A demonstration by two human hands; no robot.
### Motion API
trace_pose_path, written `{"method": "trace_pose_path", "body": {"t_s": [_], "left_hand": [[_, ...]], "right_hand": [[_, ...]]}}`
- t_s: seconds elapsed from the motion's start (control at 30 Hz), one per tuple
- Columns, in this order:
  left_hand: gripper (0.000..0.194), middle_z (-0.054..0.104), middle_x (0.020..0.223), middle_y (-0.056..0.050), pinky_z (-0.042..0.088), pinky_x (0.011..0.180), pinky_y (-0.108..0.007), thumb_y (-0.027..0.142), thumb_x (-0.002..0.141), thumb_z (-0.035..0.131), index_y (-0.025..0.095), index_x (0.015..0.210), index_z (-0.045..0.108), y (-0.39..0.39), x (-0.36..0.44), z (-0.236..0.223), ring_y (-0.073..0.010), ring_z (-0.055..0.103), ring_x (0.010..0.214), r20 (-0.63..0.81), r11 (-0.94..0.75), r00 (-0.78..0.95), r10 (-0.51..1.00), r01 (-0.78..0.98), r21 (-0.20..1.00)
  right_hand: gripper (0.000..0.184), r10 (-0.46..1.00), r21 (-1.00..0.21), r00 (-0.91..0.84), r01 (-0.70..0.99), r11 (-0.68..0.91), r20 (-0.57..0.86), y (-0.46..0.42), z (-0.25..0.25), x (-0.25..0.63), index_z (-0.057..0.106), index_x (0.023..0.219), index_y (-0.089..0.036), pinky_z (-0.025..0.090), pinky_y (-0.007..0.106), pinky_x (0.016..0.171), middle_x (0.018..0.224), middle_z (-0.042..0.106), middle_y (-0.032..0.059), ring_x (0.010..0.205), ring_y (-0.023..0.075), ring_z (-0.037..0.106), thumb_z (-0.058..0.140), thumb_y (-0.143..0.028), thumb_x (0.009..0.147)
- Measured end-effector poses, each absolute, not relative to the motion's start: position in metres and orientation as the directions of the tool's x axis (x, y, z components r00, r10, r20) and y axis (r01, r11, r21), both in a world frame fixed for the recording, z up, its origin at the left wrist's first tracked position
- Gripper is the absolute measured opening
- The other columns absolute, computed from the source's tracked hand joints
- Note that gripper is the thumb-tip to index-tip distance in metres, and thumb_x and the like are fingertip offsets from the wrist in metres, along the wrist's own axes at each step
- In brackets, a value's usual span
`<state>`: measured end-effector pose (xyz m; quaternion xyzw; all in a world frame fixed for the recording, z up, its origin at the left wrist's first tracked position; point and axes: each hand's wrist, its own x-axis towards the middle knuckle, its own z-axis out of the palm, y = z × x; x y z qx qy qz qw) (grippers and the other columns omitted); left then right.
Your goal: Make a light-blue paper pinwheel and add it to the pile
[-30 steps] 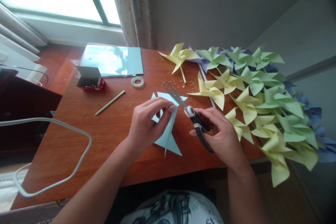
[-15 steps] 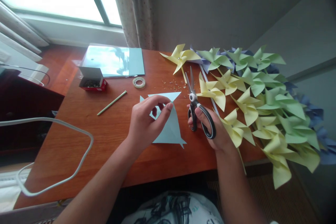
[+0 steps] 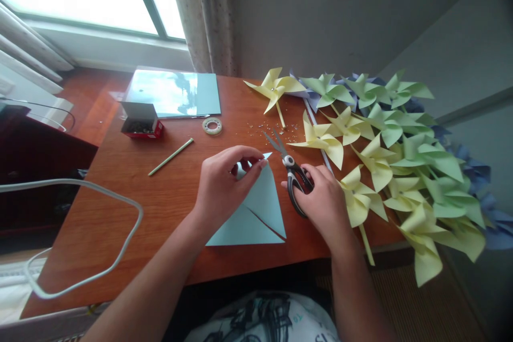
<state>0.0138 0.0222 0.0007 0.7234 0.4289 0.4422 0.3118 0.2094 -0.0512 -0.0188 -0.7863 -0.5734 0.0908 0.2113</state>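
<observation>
The left hand (image 3: pixel 224 179) pinches light-blue paper (image 3: pixel 265 192), now turned, a slit (image 3: pixel 264 220) showing. The right hand (image 3: pixel 323 200) grips scissors (image 3: pixel 289 163), blades (image 3: pixel 280 143) swung leftward

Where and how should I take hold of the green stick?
The stick is likely best pinched mid-shaft, across its length, from above and the near side: it lies slanted on the table, thin and straight, with the box and tape beyond it. The left hand is nearer, but it pinches the paper.
</observation>
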Motion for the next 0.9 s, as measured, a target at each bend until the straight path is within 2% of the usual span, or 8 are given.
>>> {"method": "trace_pose_path", "body": {"t_s": [0.1,0.2,0.33,0.53,0.8,0.9], "left_hand": [[0.003,0.073,0.074,0.0,0.046,0.054,-0.022,0.017,0.085,0.072,0.019,0.083,0.072,0.023,0.013,-0.001,-0.0097,0.059,0.059,0.371,-0.436,0.242,0.897,0.338,0.834],[0.004,0.075,0.077,-0.001,0.047,0.055,-0.022,0.02,0.087,0.071,0.019,0.089,0.075,0.023,0.013,-0.003,-0.0106,0.06,0.061,0.368,-0.435,0.247,0.897,0.33,0.838],[0.005,0.074,0.078,-0.001,0.048,0.058,-0.022,0.021,0.088,0.071,0.019,0.09,0.076,0.024,0.013,-0.003,-0.0104,0.06,0.062,0.373,-0.447,0.264,0.89,0.335,0.829],[0.004,0.072,0.076,0.0,0.047,0.058,-0.021,0.016,0.088,0.07,0.018,0.086,0.072,0.024,0.013,-0.001,-0.0101,0.06,0.064,0.395,-0.461,0.249,0.884,0.33,0.824],[0.003,0.074,0.077,-0.001,0.047,0.056,-0.023,0.018,0.088,0.07,0.018,0.085,0.072,0.024,0.013,0.0,-0.0114,0.063,0.064,0.371,-0.426,0.224,0.901,0.306,0.851],[0.003,0.074,0.076,-0.001,0.047,0.057,-0.022,0.018,0.087,0.07,0.018,0.085,0.073,0.024,0.013,-0.001,-0.0114,0.063,0.065,0.374,-0.429,0.221,0.901,0.308,0.849]], "right_hand": [[0.046,0.936,-0.275,0.345,0.909,-0.313,0.073,-0.051,-0.018,0.203,0.069,0.117,-0.021,0.047,0.038,0.069,0.104,0.068,0.0112,0.091,0.0309,0.067,0.072,-0.052,0.083],[0.046,0.944,-0.222,0.325,0.926,-0.304,0.064,-0.05,-0.019,0.202,0.068,0.12,-0.021,0.046,0.037,0.068,0.106,0.067,0.011,0.092,0.0305,0.066,0.071,-0.049,0.083],[0.045,0.952,-0.236,0.302,0.93,-0.28,0.059,-0.048,-0.022,0.207,0.067,0.121,-0.021,0.051,0.039,0.075,0.106,0.066,0.0112,0.095,0.0306,0.066,0.071,-0.045,0.084],[0.053,0.976,-0.311,0.217,0.929,-0.2,0.02,-0.046,-0.024,0.212,0.063,0.129,-0.011,0.053,0.045,0.097,0.114,0.063,0.0163,0.108,0.0335,0.064,0.073,-0.032,0.081],[0.056,0.989,-0.374,0.146,0.915,-0.149,-0.035,-0.053,-0.017,0.214,0.059,0.135,-0.015,0.052,0.05,0.102,0.119,0.062,0.0153,0.113,0.0344,0.063,0.069,-0.026,0.081],[0.049,0.993,-0.387,0.115,0.916,-0.1,0.015,-0.056,-0.011,0.213,0.061,0.133,-0.014,0.05,0.053,0.103,0.119,0.065,0.0166,0.114,0.0358,0.062,0.066,-0.024,0.085]]}}
